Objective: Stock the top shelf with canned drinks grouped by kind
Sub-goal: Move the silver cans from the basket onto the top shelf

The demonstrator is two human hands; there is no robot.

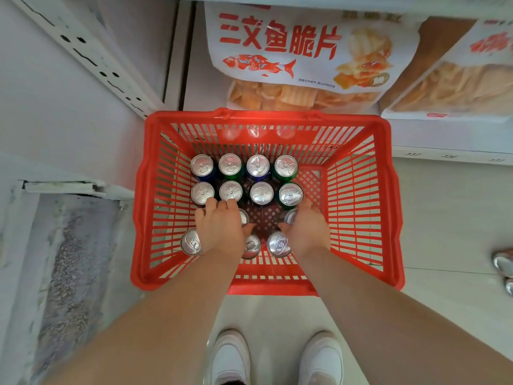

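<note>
A red plastic basket [361, 195] stands on the floor below me with several upright cans in it, silver tops up. The back row shows blue cans [202, 165] and green cans [285, 165]; a second row [261, 192] stands in front of it. Both my arms reach down into the basket. My left hand [220, 227] is curled over a can [243, 217] that it mostly hides. My right hand [306, 227] wraps a can [290, 216] whose rim shows at my thumb. Loose cans [191, 241] [278, 243] stand beside my wrists. The top shelf is out of view.
A low shelf beyond the basket holds large bags of fish crisps [299, 59] and a second bag [455, 79]. A white perforated shelf upright [91, 56] runs at the left. Two silver cans [503, 262] lie on the tiled floor at the right edge. My white shoes [230, 357] are below.
</note>
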